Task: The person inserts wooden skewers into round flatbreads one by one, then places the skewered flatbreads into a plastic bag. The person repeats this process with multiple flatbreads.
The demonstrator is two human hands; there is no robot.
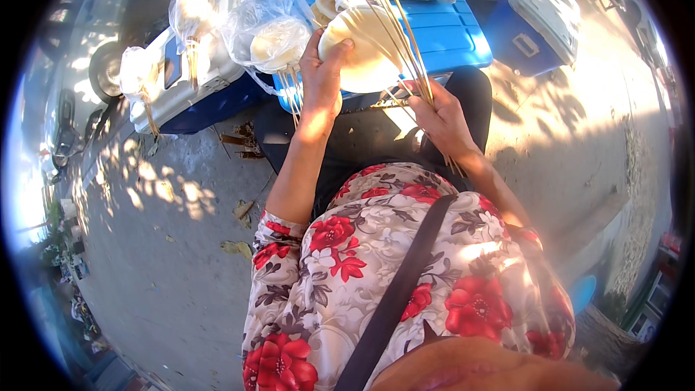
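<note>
one pale, round disc (pixel 362 51) is pinched in the left hand (pixel 321 76), thumb flat on its near face and fingers behind; whether it is a single piece cannot be told. one bundle of thin sticks (pixel 415 58), too overlapped to count, is gripped in the closed right hand (pixel 439 116); the shafts slant up and leftward across the disc's right side, contact unclear, and their lower ends protrude below the fist. three clear-bagged bundles lie left of the left hand: one near it (pixel 279 42), two farther off (pixel 194 7) (pixel 137 72). three boxes are seen: a blue-lidded one (pixel 452 32) beyond both hands, a white-lidded one (pixel 217 69) to the left, and a blue-and-white cooler (pixel 521 36) right of the right hand. bare lid extends beyond the right hand to a rounded corner; pavement (pixel 521 101) opens to its right. the left forearm rises steeply; the right slants in from the lower right.
</note>
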